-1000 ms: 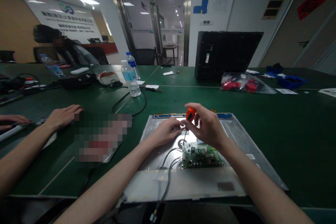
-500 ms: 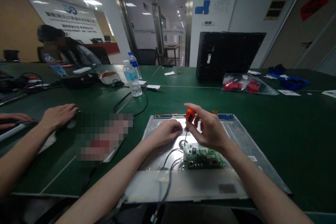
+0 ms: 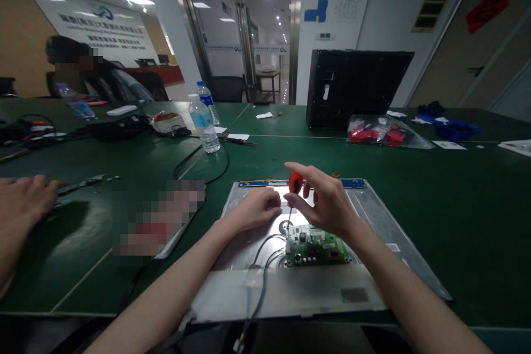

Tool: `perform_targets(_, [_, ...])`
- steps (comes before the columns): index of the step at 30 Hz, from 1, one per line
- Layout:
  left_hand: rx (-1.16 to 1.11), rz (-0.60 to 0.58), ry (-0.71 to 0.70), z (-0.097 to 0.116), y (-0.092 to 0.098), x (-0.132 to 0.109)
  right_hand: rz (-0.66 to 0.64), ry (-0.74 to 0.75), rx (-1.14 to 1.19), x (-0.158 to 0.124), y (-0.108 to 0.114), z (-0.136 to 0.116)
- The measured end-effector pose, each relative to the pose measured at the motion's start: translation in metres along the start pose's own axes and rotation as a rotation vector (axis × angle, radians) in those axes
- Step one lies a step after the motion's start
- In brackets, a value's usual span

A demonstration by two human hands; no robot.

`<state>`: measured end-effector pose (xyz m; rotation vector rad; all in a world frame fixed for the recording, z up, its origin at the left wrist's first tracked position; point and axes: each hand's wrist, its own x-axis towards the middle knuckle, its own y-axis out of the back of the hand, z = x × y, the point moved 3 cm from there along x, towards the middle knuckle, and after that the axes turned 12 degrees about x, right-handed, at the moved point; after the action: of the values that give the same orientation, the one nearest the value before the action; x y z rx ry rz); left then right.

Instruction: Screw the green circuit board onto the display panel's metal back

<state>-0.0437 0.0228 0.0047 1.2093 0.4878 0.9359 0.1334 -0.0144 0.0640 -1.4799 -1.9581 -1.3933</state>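
My right hand point(image 3: 323, 202) pinches a small screwdriver with an orange handle point(image 3: 295, 182), held upright with its tip at the top left corner of a green circuit board point(image 3: 316, 245). The board sits on the metal back of a flat panel point(image 3: 373, 215) lying on the green table. My left hand point(image 3: 253, 210) rests curled on the panel just left of the screwdriver shaft, fingertips near the tip. Whether it holds anything is hidden. Grey cables point(image 3: 261, 265) run from the board toward me.
A co-worker's hand point(image 3: 20, 199) lies on the table at far left, beside a blurred flat object point(image 3: 157, 215). Two water bottles point(image 3: 203, 124), a black cable, an upright black monitor back point(image 3: 357, 88) and a bag of red parts point(image 3: 381, 133) stand farther back. A seated person is at back left.
The co-worker's hand has pulled back leftward from beside the blurred object. My hands and the screwdriver stay at the board's corner, shifted only slightly with the camera.
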Motion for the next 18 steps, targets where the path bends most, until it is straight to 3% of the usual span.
perform_targets(5, [0.016,-0.023,-0.027,0.002,0.001,0.000,0.003,0.004,0.059,0.000,-0.001,0.000])
perform_targets(11, [-0.040,0.027,-0.013,0.004,0.006,0.000,0.061,0.008,0.043,0.000,-0.001,0.001])
perform_targets(18, [-0.251,-0.145,-0.042,0.014,0.008,-0.002,0.066,0.010,-0.046,0.001,0.001,-0.002])
